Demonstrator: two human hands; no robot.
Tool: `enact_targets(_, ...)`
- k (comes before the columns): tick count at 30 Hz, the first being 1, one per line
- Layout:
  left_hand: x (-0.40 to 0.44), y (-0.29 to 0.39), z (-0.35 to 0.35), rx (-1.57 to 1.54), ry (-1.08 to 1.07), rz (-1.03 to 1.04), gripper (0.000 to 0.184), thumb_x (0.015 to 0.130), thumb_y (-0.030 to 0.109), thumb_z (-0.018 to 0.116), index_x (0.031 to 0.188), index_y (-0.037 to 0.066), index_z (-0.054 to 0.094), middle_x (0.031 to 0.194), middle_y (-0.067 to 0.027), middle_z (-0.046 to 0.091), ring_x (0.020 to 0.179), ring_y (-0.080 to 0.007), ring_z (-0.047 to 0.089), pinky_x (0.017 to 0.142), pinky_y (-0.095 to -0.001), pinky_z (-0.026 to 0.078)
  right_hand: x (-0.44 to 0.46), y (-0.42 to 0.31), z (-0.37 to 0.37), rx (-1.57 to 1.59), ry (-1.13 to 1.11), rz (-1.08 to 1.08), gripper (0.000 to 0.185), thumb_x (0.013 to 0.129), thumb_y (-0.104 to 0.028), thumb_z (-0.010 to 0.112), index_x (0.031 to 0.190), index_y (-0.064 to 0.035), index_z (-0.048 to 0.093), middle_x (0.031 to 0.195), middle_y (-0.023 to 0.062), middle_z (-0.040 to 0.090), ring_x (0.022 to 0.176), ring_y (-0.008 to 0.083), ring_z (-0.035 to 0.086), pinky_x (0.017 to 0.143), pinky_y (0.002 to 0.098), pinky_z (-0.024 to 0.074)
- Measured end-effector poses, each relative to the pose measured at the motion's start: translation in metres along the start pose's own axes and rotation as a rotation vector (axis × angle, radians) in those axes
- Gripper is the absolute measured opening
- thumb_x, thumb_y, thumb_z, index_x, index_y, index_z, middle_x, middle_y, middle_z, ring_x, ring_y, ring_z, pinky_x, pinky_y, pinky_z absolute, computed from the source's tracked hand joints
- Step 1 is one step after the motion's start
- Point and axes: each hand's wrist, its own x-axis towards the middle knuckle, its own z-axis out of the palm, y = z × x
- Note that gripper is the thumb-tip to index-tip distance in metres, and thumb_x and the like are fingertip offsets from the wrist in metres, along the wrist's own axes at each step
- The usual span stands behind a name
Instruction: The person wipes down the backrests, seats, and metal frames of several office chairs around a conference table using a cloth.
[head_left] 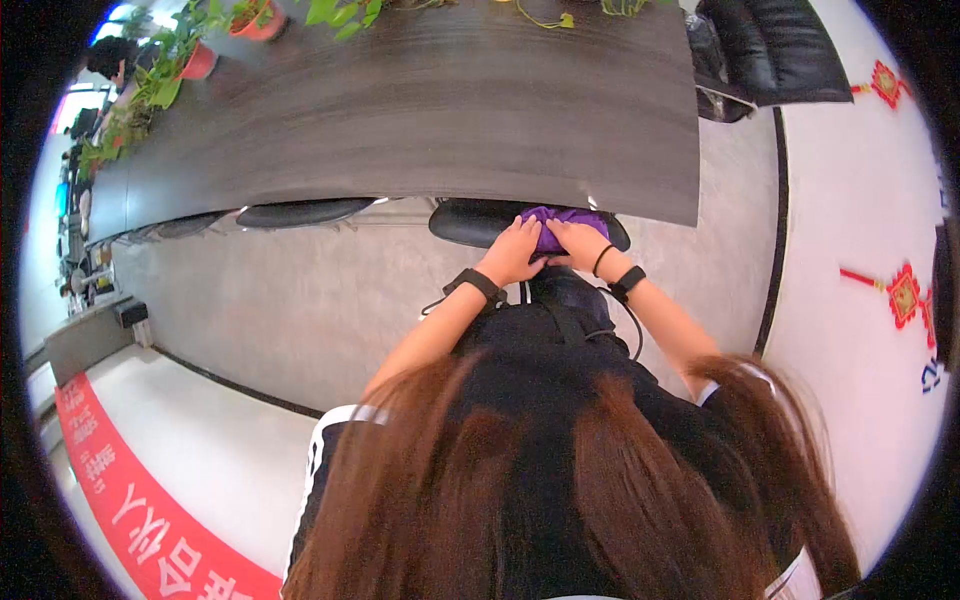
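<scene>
Just below the near edge of the dark table, a bundle of purple fabric [566, 217] lies over a black chair seat [465, 222]. My left hand [513, 250] is on its left side, with the fingers closed on the cloth. On the right side my right hand [580, 246] grips it too, close beside the left one. Both wrists carry black bands. Part of the fabric is hidden under my fingers.
The long dark table [450, 120] spans the top, with potted plants [262, 20] along its far side. A black chair [785, 50] stands at upper right. A red banner [150, 520] is at lower left. Red knot ornaments [904, 295] hang on the right wall.
</scene>
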Motion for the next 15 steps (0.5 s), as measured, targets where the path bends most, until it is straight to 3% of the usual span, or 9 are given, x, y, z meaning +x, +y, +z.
enact_targets(3, -0.001, 0.001, -0.017, -0.047, -0.035, 0.006, 0.069, 0.084, 0.035, 0.065, 0.134, -0.007, 0.042, 0.139, -0.0249, 0.044, 0.133, -0.0388, 0.037, 0.111, -0.0421, 0.032, 0.006, -0.002, -0.041, 0.131, -0.164, 0.004, 0.065, 0.082, -0.037, 0.068, 0.128, 0.0028, 0.047, 0.118, 0.0241, 0.059, 0.104, 0.0381, 0.06, 0.089, 0.0431, 0.0482)
enact_targets(6, -0.002, -0.012, -0.018, -0.19, -0.047, 0.021, 0.067, 0.085, 0.035, 0.064, 0.134, -0.006, 0.042, 0.14, -0.0244, 0.043, 0.134, -0.0392, 0.036, 0.111, -0.042, 0.032, 0.012, 0.018, -0.039, 0.212, -0.209, -0.062, 0.066, 0.082, -0.04, 0.067, 0.13, 0.0017, 0.047, 0.12, 0.0234, 0.059, 0.104, 0.038, 0.06, 0.09, 0.0434, 0.0477)
enact_targets(10, -0.004, -0.012, -0.026, -0.156, -0.068, 0.032, 0.067, 0.081, 0.024, 0.069, 0.135, -0.004, 0.04, 0.142, -0.0238, 0.04, 0.134, -0.039, 0.035, 0.111, -0.0421, 0.033, 0.015, 0.019, -0.047, 0.232, -0.18, -0.127, 0.068, 0.08, -0.042, 0.069, 0.127, 0.0024, 0.05, 0.123, 0.0253, 0.057, 0.109, 0.0385, 0.058, 0.093, 0.0427, 0.0471)
enact_targets(11, -0.003, -0.011, -0.024, -0.125, -0.08, 0.022, 0.069, 0.078, 0.021, 0.07, 0.135, -0.004, 0.04, 0.143, -0.0237, 0.039, 0.134, -0.0389, 0.035, 0.111, -0.042, 0.032, 0.019, 0.018, -0.05, 0.243, -0.256, -0.115, 0.075, 0.077, -0.042, 0.072, 0.131, 0.0026, 0.045, 0.13, 0.0265, 0.052, 0.115, 0.0382, 0.055, 0.097, 0.0419, 0.0456)
enact_targets(13, 0.001, -0.011, -0.012, -0.05, -0.044, 0.008, 0.076, 0.07, 0.009, 0.074, 0.135, -0.005, 0.037, 0.142, -0.0247, 0.039, 0.134, -0.0396, 0.035, 0.112, -0.0418, 0.032, 0.021, 0.015, -0.045, 0.151, -0.252, -0.117, 0.08, 0.074, -0.039, 0.075, 0.133, 0.0027, 0.041, 0.132, 0.0277, 0.049, 0.115, 0.0385, 0.054, 0.096, 0.0416, 0.0459)
enact_targets(15, 0.001, -0.013, -0.007, -0.031, -0.048, 0.018, 0.075, 0.07, 0.009, 0.073, 0.134, -0.006, 0.037, 0.141, -0.0253, 0.039, 0.134, -0.0399, 0.034, 0.112, -0.0415, 0.031, 0.024, 0.009, -0.035, 0.108, -0.249, -0.096, 0.083, 0.068, -0.029, 0.079, 0.132, 0.0022, 0.037, 0.131, 0.0285, 0.049, 0.112, 0.039, 0.055, 0.095, 0.0419, 0.0462)
